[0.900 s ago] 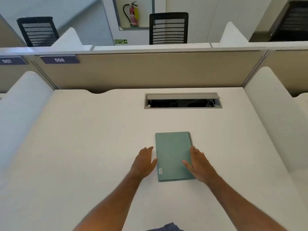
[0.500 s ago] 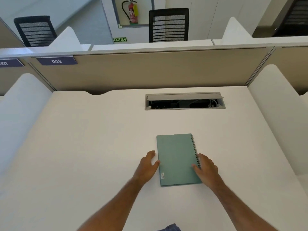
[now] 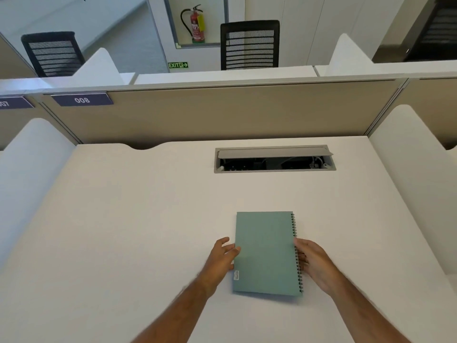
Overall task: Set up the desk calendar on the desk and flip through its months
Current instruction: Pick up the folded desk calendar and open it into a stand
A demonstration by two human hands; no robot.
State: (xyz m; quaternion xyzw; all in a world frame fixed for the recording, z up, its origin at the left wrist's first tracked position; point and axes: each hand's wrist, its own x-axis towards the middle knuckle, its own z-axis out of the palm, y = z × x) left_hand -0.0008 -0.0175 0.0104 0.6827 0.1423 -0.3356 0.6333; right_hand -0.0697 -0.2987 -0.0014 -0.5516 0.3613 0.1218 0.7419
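A green spiral-bound desk calendar [image 3: 265, 251] lies closed on the white desk [image 3: 136, 219], with its wire binding along the right edge and a small white label at its near left corner. My left hand [image 3: 220, 258] is at its left edge, and the fingertips slip under the cover. My right hand [image 3: 314, 263] curls around the spiral edge. A shadow under the near edge suggests that this end is slightly raised off the desk.
A grey cable hatch [image 3: 274, 159] stands open in the desk behind the calendar. A beige partition [image 3: 222, 112] closes the back. White side dividers [image 3: 32, 169] [image 3: 415, 181] flank the desk. Black chairs stand beyond.
My right hand slid off the cover to the spiral edge and curled around it. My left hand closed in on the left edge. The calendar's near end has lifted slightly.
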